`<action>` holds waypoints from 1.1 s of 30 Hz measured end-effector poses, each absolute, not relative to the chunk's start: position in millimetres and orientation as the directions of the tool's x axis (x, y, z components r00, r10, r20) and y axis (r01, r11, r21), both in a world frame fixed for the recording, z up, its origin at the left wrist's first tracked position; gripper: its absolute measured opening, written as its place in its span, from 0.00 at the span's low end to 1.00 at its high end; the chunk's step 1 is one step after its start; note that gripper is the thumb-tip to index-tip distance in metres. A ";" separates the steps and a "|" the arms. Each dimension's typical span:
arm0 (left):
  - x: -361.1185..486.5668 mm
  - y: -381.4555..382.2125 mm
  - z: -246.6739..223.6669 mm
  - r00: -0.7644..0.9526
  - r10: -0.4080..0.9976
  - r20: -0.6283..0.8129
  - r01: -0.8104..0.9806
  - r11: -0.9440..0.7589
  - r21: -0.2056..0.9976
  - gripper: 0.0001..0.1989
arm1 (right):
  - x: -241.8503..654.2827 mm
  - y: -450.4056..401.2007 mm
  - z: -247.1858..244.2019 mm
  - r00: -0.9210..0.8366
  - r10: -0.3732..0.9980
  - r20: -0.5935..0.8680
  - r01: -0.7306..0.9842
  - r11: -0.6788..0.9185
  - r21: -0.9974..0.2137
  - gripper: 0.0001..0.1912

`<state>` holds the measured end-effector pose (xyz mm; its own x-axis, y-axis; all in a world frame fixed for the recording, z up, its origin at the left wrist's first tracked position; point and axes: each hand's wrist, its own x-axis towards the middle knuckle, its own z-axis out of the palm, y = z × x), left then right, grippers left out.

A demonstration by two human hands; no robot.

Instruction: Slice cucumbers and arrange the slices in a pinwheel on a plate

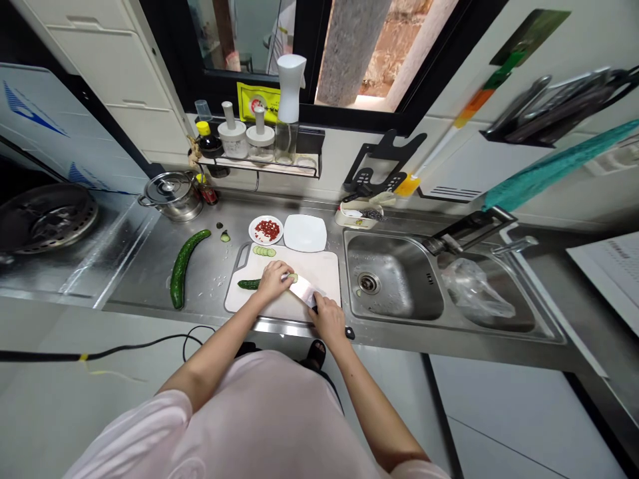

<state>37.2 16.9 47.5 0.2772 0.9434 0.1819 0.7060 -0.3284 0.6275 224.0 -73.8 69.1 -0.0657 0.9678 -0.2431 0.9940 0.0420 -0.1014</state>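
My left hand (pixel 272 282) is closed over a cut cucumber (pixel 248 284) on the white cutting board (pixel 319 263), its fingertips beside the blade. My right hand (pixel 329 318) grips the dark handle of a knife (pixel 303 290), whose broad blade lies at the cucumber's right end. A small green slice (pixel 293 277) shows by the blade. Several overlapping cucumber slices (pixel 264 251) rest near the board's top edge. On the counter at left lies a whole cucumber (pixel 184 267).
Behind the board stand a plate of chopped red pieces (pixel 266 230) and an empty white plate (pixel 305 233). To the right is a steel sink (pixel 399 286). A lidded pot (pixel 174 196) and cucumber ends (pixel 225 236) are at left; bottles stand on a wall rack (pixel 259 163).
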 end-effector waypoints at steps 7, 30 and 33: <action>27.6 34.4 27.3 0.002 1.000 -0.002 0.611 0.001 0.791 0.07 | 232.6 -73.2 61.8 -0.029 0.968 -0.249 0.994 0.002 -0.106 0.20; 3.3 97.1 -7.0 -0.158 0.986 0.050 0.805 0.100 0.585 0.09 | 237.8 -72.6 56.2 0.009 0.973 -0.230 0.985 -0.049 -0.165 0.19; 1.7 94.5 -7.2 -0.113 0.987 0.115 0.835 0.032 0.550 0.08 | 237.7 -72.2 57.4 0.012 0.967 -0.254 0.985 -0.056 -0.165 0.19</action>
<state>1.7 94.5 -7.2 -0.1130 0.9870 0.1146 0.8345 0.0317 0.5501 237.7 -72.2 57.4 0.0124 0.9670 -0.2543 0.9847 -0.0560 -0.1650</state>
